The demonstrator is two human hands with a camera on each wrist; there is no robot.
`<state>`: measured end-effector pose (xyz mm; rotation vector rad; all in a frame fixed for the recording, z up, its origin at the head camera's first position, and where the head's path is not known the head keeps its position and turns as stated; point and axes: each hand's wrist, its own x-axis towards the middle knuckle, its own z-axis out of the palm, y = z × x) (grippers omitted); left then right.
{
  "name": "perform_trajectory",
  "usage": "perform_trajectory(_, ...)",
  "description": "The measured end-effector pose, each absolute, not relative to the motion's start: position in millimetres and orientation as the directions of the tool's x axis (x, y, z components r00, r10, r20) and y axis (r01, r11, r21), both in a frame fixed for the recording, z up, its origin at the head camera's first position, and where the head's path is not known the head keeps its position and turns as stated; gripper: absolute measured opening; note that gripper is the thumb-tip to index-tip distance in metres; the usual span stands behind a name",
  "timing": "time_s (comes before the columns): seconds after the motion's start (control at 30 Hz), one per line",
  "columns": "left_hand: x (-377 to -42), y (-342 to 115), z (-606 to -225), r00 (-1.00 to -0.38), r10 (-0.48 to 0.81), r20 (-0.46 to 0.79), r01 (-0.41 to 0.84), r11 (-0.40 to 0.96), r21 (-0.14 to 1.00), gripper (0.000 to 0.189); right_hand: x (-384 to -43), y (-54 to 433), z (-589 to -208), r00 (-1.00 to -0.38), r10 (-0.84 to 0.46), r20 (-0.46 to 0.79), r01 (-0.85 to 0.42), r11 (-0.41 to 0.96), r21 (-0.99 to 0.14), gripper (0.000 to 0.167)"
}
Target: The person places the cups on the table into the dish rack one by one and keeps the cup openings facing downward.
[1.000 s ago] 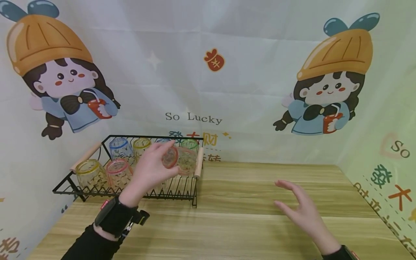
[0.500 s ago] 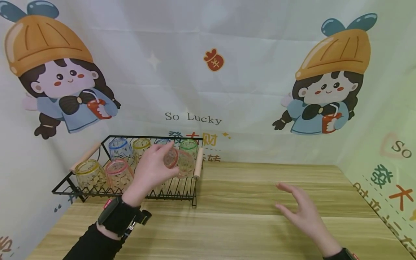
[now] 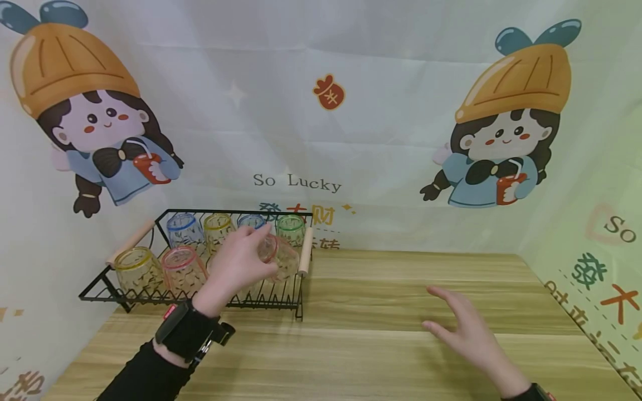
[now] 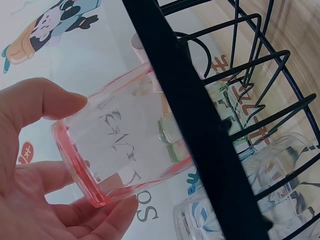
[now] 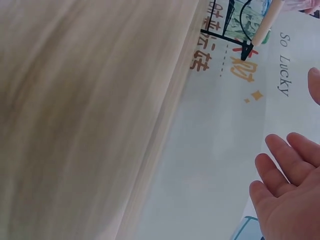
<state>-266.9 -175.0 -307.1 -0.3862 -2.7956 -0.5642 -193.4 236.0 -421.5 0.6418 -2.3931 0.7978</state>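
Note:
My left hand grips a clear glass tumbler with a pink rim over the front right of a black wire dish rack. In the left wrist view, thumb and fingers pinch the pink end of this tumbler, which lies tilted beside a black rack bar. Standing in the rack's front row are a yellow-edged glass and another pink-edged glass. My right hand hovers above the table on the right, its fingers spread and holding nothing.
Behind them in the rack stand blue, yellow and green edged glasses, and another blue one partly hidden. A wooden handle forms the rack's right end. The wood-grain table meets a printed backdrop.
My left hand has shifted slightly right and down with the pink-rimmed tumbler, bringing it lower into the rack. The right hand stays almost where it was.

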Motion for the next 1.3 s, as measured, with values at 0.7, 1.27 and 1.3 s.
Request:
perform_trajectory(0.7, -276, -168, -313, -0.941, 0.300, 0.156, 0.334, 0.898, 0.287, 0.090, -194, 250, -411, -0.782, -0.260, 0.566, -0.542, 0.732, -0.413, 0.067)
perform_trajectory(1.27, -277, -163, -320, -0.936, 0.340, 0.093, 0.353, 0.904, 0.240, 0.085, -195, 251, -407, -0.802, -0.255, 0.541, -0.531, 0.718, -0.449, 0.065)
perform_trajectory(1.3, -278, -163, -320, -0.936, 0.340, 0.091, 0.352, 0.905, 0.240, 0.085, -195, 251, -407, -0.803, -0.254, 0.539, -0.530, 0.717, -0.453, 0.065)
